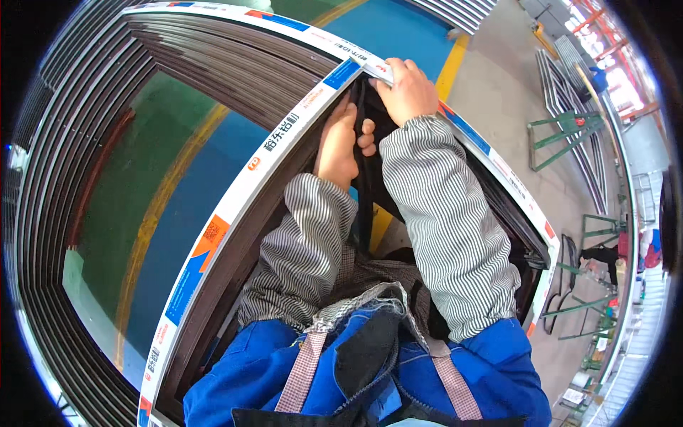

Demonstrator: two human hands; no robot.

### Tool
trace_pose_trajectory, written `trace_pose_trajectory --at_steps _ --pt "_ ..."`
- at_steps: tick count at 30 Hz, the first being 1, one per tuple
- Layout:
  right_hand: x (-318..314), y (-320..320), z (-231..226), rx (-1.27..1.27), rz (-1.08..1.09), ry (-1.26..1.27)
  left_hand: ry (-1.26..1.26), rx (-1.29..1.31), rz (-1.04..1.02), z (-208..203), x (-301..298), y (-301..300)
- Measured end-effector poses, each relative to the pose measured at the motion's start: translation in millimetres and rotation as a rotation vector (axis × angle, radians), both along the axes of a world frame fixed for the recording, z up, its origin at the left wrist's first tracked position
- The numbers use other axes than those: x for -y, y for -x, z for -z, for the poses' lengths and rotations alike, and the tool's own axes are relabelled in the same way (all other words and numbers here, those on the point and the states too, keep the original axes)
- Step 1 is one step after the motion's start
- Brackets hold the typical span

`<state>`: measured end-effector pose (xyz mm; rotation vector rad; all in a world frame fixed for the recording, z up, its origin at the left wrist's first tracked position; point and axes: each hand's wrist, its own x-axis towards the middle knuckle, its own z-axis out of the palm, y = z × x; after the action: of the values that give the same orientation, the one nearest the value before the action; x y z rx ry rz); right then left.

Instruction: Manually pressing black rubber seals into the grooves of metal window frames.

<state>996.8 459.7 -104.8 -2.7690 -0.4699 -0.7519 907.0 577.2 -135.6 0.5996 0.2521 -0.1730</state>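
A dark brown metal frame, its faces covered in white, blue and orange film, surrounds my forearms. At the joint where a crossbar meets the far rail, a black flexible strip hangs down inside the opening. My left hand is inside the frame just below this joint, its fingers curled around the strip. Over the top of the far rail, just right of the joint, lies my right hand. Its thumb and fingers are closed on the rail's edge; the fingertips are partly hidden. Striped sleeve covers reach both wrists.
Several similar dark frames stand stacked at the left, close to the one around me. The floor has green and blue areas with yellow lines. At the right are green metal stands and long leaning profiles.
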Motion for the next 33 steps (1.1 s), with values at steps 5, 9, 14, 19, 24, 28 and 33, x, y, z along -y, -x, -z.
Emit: trace_pose_trajectory --at_steps 5,9,14,19,24,28,33 --pt "-5 1 -2 -0.030 0.064 -0.016 -0.030 -0.044 -0.026 -6 5 -2" --pt "-3 5 -8 -0.055 0.028 -0.015 -0.048 -0.007 -0.043 -1 7 -5" --pt "-6 12 -2 0.045 0.008 0.209 -0.111 -0.015 -0.088 -5 12 0" --pt "-18 12 5 0.059 0.075 0.118 -0.133 -0.017 -0.116 -1 3 -7" --pt "-10 8 -1 0.095 0.119 0.102 -0.143 -0.005 -0.131 -9 16 -12" --pt "22 21 -14 -0.006 -0.029 0.132 -0.213 0.105 -0.130 9 26 -10" --pt "161 155 -63 -0.030 -0.006 0.150 -1.225 0.562 -0.651 6 50 58"
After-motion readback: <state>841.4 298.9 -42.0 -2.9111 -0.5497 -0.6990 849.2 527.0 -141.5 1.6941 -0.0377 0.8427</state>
